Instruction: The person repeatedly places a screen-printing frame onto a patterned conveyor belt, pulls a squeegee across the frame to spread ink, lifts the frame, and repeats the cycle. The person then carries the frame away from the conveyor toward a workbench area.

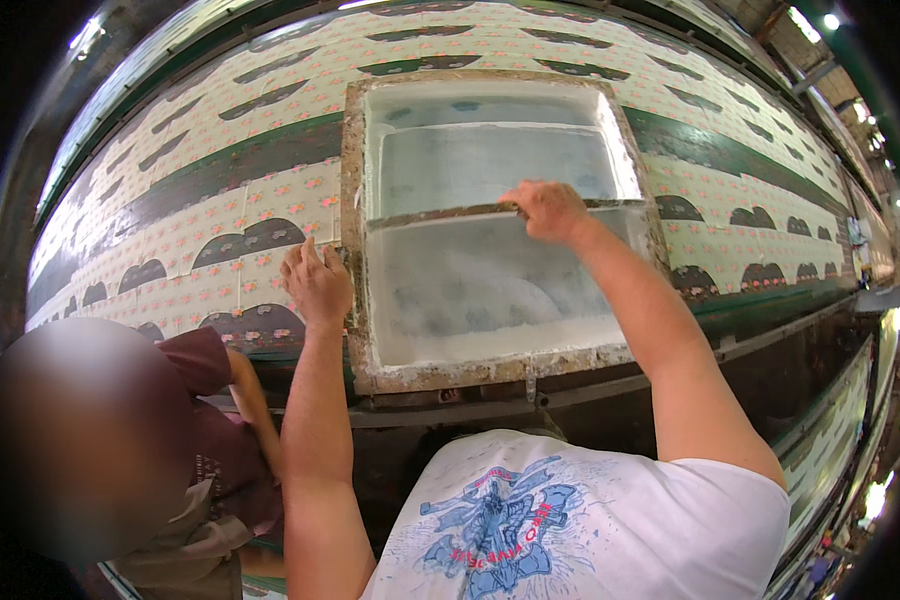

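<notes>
- Right hand [552, 212]: fingers clamped over a long, thin bar [425, 217], near the bar's middle.
- That bar lies crosswise inside a wooden-framed screen [490, 373], reaching nearly from side to side, with the pale panel showing in 2 parts around it.
- Left hand [317, 284]: fingers apart and slightly bent, holding nothing, just beside the frame's left edge; whether it touches the wood is hard to tell.
- Around the frame: pale cloth [270, 200] with pink flowers and dark scalloped shapes.
- Lower left: 1 co-worker [228, 432] in a maroon shirt, near the left forearm.
</notes>
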{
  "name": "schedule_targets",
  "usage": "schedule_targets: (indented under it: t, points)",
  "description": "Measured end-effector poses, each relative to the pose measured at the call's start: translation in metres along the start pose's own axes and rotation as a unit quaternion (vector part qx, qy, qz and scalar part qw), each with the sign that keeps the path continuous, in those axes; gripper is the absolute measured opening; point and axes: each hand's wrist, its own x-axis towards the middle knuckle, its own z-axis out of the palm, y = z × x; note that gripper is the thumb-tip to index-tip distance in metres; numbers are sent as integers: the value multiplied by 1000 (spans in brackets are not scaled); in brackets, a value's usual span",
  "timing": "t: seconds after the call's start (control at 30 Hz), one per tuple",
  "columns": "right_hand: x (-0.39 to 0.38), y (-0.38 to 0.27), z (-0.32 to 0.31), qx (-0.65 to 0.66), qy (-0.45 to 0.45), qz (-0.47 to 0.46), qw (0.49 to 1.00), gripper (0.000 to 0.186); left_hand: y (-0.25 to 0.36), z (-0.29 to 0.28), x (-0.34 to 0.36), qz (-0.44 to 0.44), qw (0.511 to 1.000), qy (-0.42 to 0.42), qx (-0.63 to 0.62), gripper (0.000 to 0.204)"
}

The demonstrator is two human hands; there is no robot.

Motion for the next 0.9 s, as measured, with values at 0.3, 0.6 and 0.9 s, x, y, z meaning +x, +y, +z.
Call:
schedule_targets:
  t: [0.3,0.6,0.9]
  points:
    - [-139,-91,13,4,26,-10,1000,45,-10,-20,-19,-18,999,-33,-9,47]
    - [-231,-150,19,-7,45,-27,999,45,-9,-44,-37,-26,999,-40,-8,49]
    - [-273,-171,12,-20,27,-11,999,66,1,-51,-51,-39,999,-27,8,48]
